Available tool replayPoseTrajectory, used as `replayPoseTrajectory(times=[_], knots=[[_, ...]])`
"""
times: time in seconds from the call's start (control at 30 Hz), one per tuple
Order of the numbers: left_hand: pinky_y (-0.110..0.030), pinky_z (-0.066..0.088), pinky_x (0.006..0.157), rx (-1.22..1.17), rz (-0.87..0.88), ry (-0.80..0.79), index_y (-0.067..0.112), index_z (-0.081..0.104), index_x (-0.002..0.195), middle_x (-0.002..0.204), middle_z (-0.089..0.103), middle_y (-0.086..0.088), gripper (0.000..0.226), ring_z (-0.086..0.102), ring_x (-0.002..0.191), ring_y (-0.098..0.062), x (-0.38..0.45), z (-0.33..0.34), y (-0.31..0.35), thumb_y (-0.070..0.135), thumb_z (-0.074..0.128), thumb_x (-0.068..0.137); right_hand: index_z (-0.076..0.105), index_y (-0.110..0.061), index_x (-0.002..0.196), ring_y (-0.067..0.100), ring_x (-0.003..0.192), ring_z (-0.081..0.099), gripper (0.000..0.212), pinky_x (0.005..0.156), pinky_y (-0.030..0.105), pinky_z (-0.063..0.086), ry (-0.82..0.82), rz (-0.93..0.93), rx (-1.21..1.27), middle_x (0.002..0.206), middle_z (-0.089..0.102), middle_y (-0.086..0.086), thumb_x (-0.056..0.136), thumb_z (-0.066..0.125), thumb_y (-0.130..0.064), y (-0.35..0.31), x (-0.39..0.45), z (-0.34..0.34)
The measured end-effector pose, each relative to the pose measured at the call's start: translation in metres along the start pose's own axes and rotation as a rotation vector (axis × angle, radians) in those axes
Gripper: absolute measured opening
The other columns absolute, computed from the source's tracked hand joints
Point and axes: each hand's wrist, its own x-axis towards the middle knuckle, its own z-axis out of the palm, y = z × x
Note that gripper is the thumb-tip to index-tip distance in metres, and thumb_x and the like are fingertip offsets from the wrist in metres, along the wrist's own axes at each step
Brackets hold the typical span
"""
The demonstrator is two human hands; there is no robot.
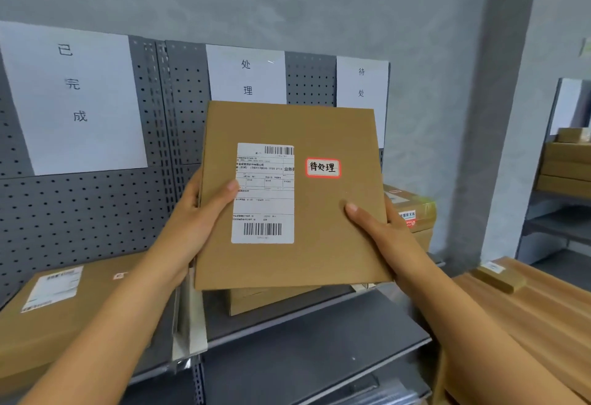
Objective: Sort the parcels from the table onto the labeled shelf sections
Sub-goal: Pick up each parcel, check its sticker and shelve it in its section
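I hold a flat brown cardboard parcel upright in front of the grey shelf. It bears a white shipping label and a small red-edged sticker reading 待处理. My left hand grips its left edge, thumb on the label. My right hand grips its lower right edge, thumb on the front. Behind it, white paper signs hang on the pegboard: 已完成 at left, 处理 in the middle, 待处 at right, the last two partly hidden by the parcel.
A large labelled parcel lies on the left shelf section. Another box sits below the held parcel, and taped boxes stand in the right section. A wooden table with a small parcel is at right. More boxes fill a far shelf.
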Motion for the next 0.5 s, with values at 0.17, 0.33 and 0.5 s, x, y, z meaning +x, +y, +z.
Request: replayPoseTrajectory(times=[0.17, 0.33, 0.5], knots=[[-0.025, 0.051, 0.076, 0.05, 0.023, 0.014, 0.046, 0.045, 0.137, 0.117, 0.069, 0.02, 0.059, 0.07, 0.095, -0.001, 0.033, 0.057, -0.001, 0.055, 0.065, 0.082, 0.055, -0.038, 0.127, 0.007, 0.093, 0.073, 0.064, 0.077, 0.026, 0.057, 0.013, -0.014, 0.023, 0.111, 0.073, -0.012, 0.067, 0.075, -0.052, 0.013, 0.045, -0.052], [-0.018, 0.051, 0.065, 0.054, -0.01, 0.13, 0.054, 0.046, 0.121, 0.109, 0.067, 0.022, 0.045, 0.067, 0.087, 0.005, 0.055, 0.125, -0.007, 0.057, 0.065, 0.081, 0.052, -0.04, 0.13, 0.004, 0.091, 0.072, 0.069, 0.073, 0.02, 0.056, -0.054, -0.059, 0.018, 0.11, 0.073, -0.015, 0.066, 0.076, -0.053, 0.017, 0.095, -0.112], [-0.029, 0.053, 0.074, 0.018, -0.021, 0.191, 0.047, 0.043, 0.138, 0.112, 0.069, 0.019, 0.066, 0.069, 0.096, -0.006, 0.076, 0.199, -0.012, 0.06, 0.065, 0.077, 0.055, -0.038, 0.128, 0.013, 0.098, 0.073, 0.059, 0.088, 0.038, 0.058, -0.143, -0.059, 0.014, 0.113, 0.073, -0.01, 0.074, 0.078, -0.048, 0.012, 0.15, -0.179]])
